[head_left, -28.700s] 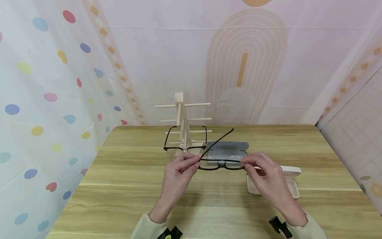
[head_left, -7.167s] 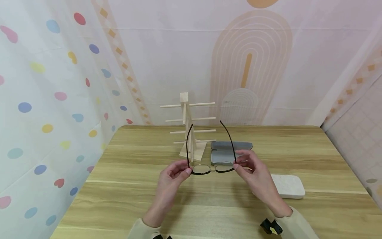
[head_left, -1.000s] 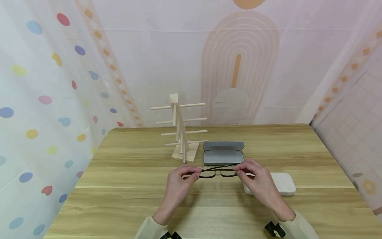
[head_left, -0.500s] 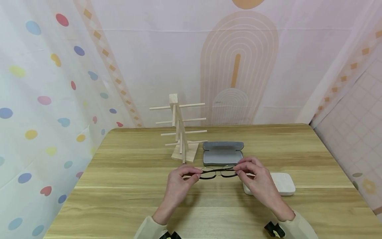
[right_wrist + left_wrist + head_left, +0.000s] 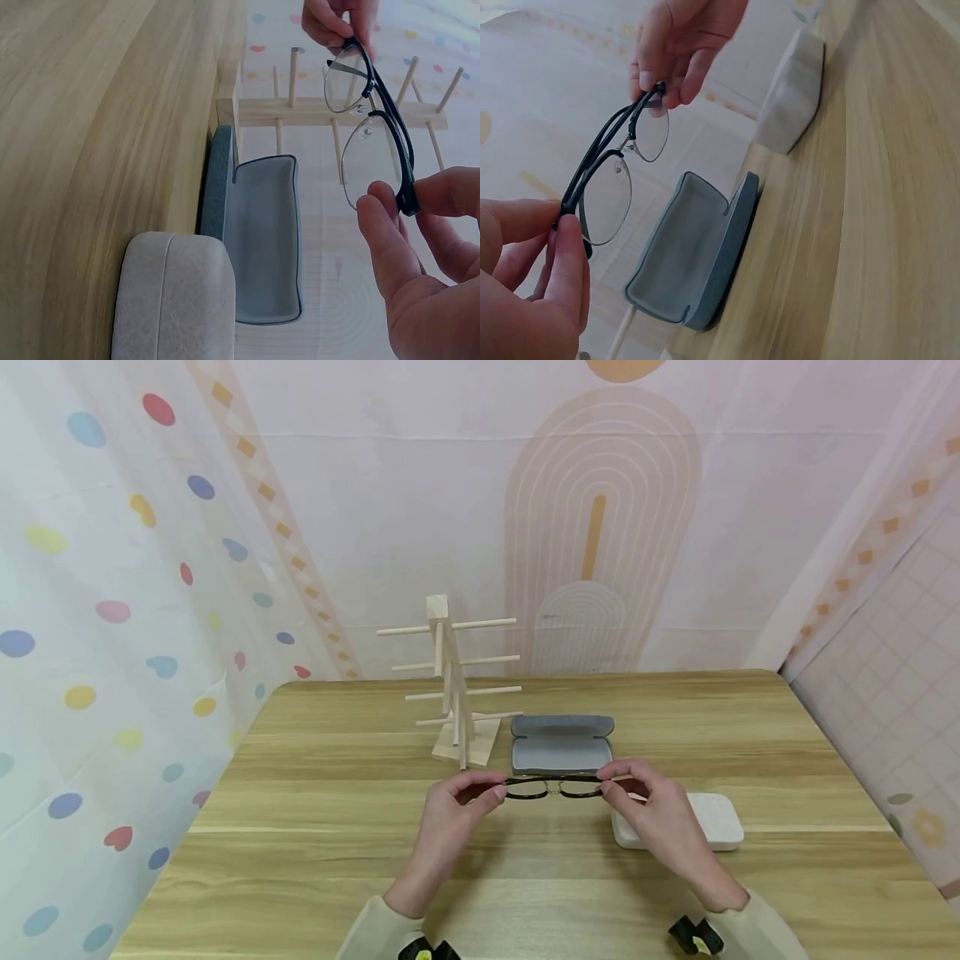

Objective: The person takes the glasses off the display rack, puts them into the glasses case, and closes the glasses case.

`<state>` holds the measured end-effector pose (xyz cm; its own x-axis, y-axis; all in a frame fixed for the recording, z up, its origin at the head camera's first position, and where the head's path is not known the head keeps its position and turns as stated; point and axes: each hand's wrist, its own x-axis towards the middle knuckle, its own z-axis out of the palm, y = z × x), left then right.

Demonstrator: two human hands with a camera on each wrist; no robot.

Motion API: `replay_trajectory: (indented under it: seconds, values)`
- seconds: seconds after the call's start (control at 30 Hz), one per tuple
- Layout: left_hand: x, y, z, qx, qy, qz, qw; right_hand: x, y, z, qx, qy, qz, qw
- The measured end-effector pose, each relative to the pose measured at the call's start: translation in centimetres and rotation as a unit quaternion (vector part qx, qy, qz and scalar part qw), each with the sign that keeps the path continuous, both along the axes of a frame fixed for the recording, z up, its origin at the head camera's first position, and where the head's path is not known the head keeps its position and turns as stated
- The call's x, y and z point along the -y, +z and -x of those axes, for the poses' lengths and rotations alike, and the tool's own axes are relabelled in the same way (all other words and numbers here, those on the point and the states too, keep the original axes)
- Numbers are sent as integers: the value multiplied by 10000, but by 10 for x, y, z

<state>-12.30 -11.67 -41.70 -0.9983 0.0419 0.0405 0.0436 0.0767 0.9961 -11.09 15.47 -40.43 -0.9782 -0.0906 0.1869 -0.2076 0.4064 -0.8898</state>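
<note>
A pair of black half-rim eyeglasses [image 5: 553,778] with thin metal lower rims hangs above the table, temples folded behind the lenses. At one end of the frame, my left hand [image 5: 450,814] pinches the hinge corner between thumb and fingers. My right hand [image 5: 660,818] pinches the opposite corner the same way. Just beyond the glasses lies a grey glasses case [image 5: 562,724], lid up, with a bare lining in the right wrist view. Partly behind my right hand rests a closed white glasses case [image 5: 716,822].
A wooden display stand [image 5: 437,608] with several crosswise pegs stands at the back left, no glasses on it. The wood-grain table [image 5: 285,827] reaches back to a patterned curtain [image 5: 405,510].
28.7 seconds ago I held other glasses, these hung on the stand, and the white case was open. At 7.2 seconds the temples were spread; now they are folded, frame slightly higher.
</note>
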Motion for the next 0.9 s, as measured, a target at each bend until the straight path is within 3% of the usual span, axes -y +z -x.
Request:
replay_trajectory:
  seconds: [0.17,0.4,0.9]
  values:
    - [-1,-2,1,243,16,-527,9983,-4,4,3,529,35,231,9983]
    - [-6,-5,4,173,167,-777,9967,-9,10,9,1069,194,546,9926]
    - [-24,-8,18,48,669,-890,9938,-18,12,26,1046,436,870,9897]
